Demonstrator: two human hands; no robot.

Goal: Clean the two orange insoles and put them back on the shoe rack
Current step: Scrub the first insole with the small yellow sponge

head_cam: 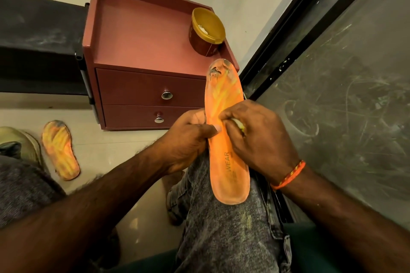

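One orange insole [226, 99] lies along my right thigh, its worn, dark-stained toe pointing away from me. My left hand [188, 139] grips its left edge, thumb on top. My right hand [259, 135] holds a small pale yellow-white wad, partly hidden under the fingers, against the insole's middle. The second orange insole [60, 148] lies on the floor at the left, streaked yellow with a dark toe. The black shoe rack [40, 46] stands at the far left.
A maroon two-drawer cabinet [142, 55] stands straight ahead with an open gold-rimmed tub [206, 31] on top. A dusty dark glass panel [346, 86] fills the right side. An olive shoe [22, 142] sits at the left edge beside the floor insole.
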